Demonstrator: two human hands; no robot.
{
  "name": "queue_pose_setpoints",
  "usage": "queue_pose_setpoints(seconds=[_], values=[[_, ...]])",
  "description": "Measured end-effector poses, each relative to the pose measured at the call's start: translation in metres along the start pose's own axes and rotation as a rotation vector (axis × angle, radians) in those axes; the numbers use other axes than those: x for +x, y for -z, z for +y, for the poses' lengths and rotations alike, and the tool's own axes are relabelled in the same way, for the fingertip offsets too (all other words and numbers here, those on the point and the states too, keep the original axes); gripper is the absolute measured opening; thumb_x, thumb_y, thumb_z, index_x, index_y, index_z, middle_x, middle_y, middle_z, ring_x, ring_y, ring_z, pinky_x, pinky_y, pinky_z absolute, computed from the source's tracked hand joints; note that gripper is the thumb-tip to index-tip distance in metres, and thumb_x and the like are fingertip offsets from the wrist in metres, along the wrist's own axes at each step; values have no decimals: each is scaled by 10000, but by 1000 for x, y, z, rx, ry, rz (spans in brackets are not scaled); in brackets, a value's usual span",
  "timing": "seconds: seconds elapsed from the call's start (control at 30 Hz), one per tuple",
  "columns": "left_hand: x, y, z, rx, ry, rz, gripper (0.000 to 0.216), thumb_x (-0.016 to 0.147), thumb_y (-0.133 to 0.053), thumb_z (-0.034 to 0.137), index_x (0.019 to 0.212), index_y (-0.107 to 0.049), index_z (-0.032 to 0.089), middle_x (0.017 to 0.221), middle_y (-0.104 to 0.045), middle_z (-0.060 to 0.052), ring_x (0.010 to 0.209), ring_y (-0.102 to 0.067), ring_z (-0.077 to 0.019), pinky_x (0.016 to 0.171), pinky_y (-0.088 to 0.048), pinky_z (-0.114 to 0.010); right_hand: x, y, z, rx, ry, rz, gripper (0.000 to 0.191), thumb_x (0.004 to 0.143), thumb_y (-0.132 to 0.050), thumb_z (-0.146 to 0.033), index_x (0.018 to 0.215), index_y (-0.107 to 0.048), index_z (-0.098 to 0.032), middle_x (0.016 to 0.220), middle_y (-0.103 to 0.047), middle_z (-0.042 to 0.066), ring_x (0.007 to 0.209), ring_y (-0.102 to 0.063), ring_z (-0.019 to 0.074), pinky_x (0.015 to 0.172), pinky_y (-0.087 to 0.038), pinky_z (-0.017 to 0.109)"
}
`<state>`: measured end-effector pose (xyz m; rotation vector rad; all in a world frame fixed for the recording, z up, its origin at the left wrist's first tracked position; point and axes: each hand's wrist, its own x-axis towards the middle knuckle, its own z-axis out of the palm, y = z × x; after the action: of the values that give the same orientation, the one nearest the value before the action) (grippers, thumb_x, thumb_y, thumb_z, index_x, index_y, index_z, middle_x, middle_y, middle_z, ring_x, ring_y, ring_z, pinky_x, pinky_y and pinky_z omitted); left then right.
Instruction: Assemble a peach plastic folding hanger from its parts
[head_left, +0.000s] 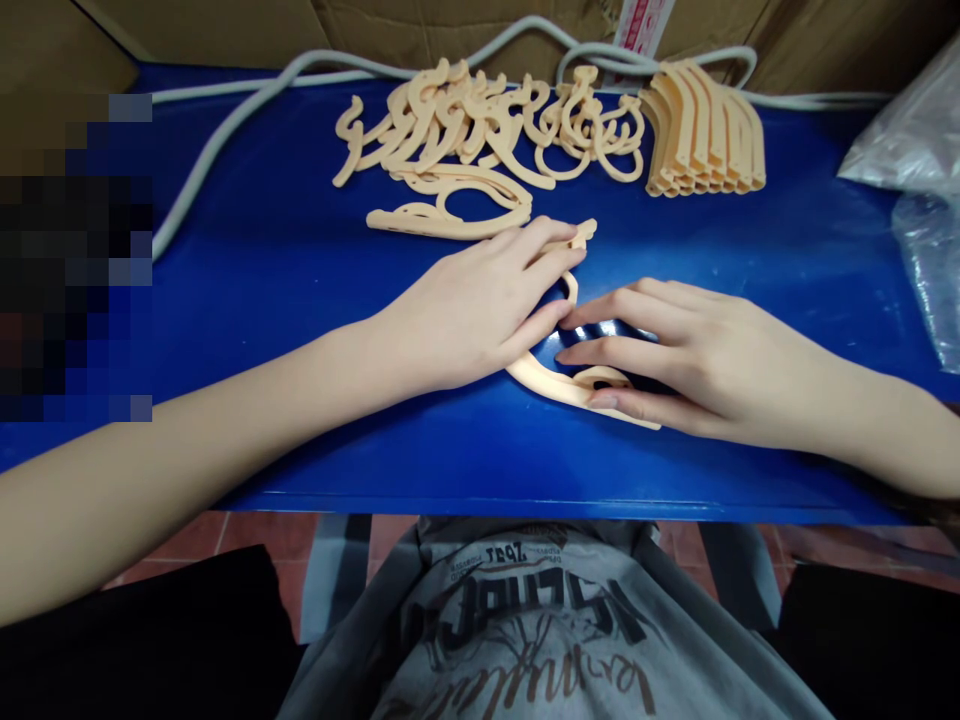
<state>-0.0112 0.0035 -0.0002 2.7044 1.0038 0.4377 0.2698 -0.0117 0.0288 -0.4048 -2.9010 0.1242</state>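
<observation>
A beige plastic folding clothes hanger (551,383) lies on the blue table, partly covered by both hands. My left hand (480,300) is laid over its left part, its fingers bent and closed on the upper arm near the tip. My right hand (690,350) comes in from the right. Its thumb presses on the lower arm, while its index and middle fingers reach the middle by the left fingertips. The hanger's joint is hidden under my left hand. Just behind, two folded hangers (450,228) lie together.
Along the back of the table (247,420) lie a heap of beige hook pieces (450,115) and a neat stack of hanger arms (705,130). A white cable (217,150) runs behind them against cardboard (360,30). Clear plastic bags (915,140) rest at the right.
</observation>
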Motion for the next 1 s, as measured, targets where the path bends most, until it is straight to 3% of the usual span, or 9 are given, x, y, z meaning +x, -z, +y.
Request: queue_pose_setpoints(seconds=[0.67, 1.0], values=[[0, 0, 1, 11, 9, -9, 645, 1224, -317, 446, 1754, -530, 147, 1838, -508, -208, 1697, -524, -368, 1404, -461, -580, -1, 0, 0, 7, 0, 6, 411, 1245, -526, -465, 1315, -818, -184, 1473, -784, 165, 1130, -746, 272, 1013, -602, 454], [1, 1, 2, 5, 16, -16, 618, 1214, -348, 413, 1740, -530, 145, 1842, -498, -222, 1684, -531, -402, 1391, -472, -630, 0, -1, 1, 4, 6, 18, 408, 1246, -524, -462, 1315, -814, -183, 1466, -789, 157, 1078, -738, 257, 976, -588, 436]])
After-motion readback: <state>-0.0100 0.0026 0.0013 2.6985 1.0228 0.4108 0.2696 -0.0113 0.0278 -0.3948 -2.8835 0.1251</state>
